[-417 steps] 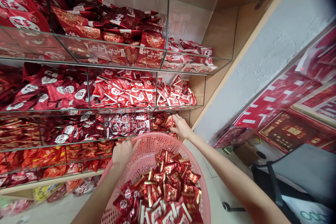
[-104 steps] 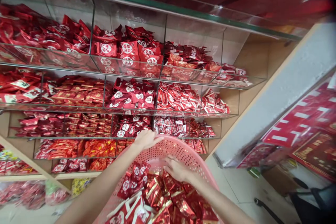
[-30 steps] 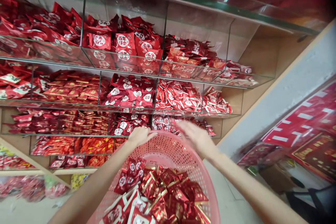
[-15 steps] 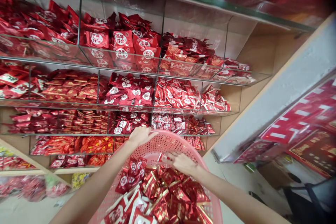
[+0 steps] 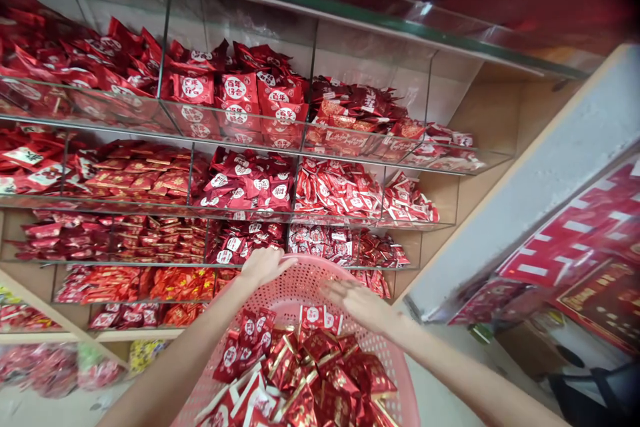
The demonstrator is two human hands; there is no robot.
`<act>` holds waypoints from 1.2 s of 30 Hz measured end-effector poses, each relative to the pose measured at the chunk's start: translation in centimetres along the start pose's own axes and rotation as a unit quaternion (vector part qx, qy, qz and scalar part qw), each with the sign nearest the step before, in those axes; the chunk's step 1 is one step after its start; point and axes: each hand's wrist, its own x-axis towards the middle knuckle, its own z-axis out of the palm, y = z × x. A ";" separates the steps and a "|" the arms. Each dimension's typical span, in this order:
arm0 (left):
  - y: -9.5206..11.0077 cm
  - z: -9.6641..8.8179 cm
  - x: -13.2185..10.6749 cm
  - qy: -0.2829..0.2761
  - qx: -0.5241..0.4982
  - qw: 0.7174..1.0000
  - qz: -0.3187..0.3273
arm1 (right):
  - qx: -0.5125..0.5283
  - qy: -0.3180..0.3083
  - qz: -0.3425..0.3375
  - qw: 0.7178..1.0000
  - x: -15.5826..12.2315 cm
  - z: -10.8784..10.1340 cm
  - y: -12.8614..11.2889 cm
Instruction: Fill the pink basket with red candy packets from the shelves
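My left hand is closed over the far rim of a pink perforated plastic basket. Inside the basket lie several shiny red-and-gold candy packets, with dark red packets bearing white round labels at the left. White-edged red packets lie toward the front. Above the basket's far right part hovers my right hand, fingers stretched out, slightly blurred and holding nothing. Just below its fingertips a red packet with a white round print rests on the pile.
Glass-fronted shelf compartments filled with red packets rise ahead. A grey pillar stands at the right, beside red printed goods. Bagged packets sit low at the left. A dark chair-like object is at the lower right.
My right hand has let go of the red packet, which now lies in the basket, and has lifted slightly off the pile. My left hand keeps its hold on the rim. The view has tilted up slightly.
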 end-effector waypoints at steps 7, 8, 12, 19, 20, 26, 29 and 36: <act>-0.2 -0.2 0.2 0.012 0.003 1.000 -0.002 | 0.030 0.247 0.093 0.964 0.6 -12.4 6.0; -0.3 -0.2 0.2 0.013 0.004 1.000 -0.004 | 0.020 0.262 0.118 0.958 0.8 -12.9 7.1; -0.5 -0.4 0.2 0.010 0.010 1.000 -0.008 | -0.006 0.238 0.155 0.959 1.6 -12.5 11.2; -0.6 -0.5 0.3 0.008 0.012 1.000 -0.005 | -0.018 0.168 0.131 0.977 3.7 -11.4 13.6; -0.6 -0.5 0.3 0.009 0.013 1.000 -0.005 | -0.021 0.160 0.133 0.978 3.9 -11.5 13.7; -0.5 -0.4 0.4 0.001 0.005 1.000 -0.009 | -0.033 0.126 0.130 0.983 4.8 -11.8 13.9; -0.6 -0.2 0.4 0.003 0.005 1.000 -0.005 | -0.047 0.118 0.131 0.983 4.9 -12.2 13.7; -0.4 -0.2 0.5 0.000 0.010 1.000 -0.011 | -0.069 0.095 0.129 0.985 5.2 -12.4 13.7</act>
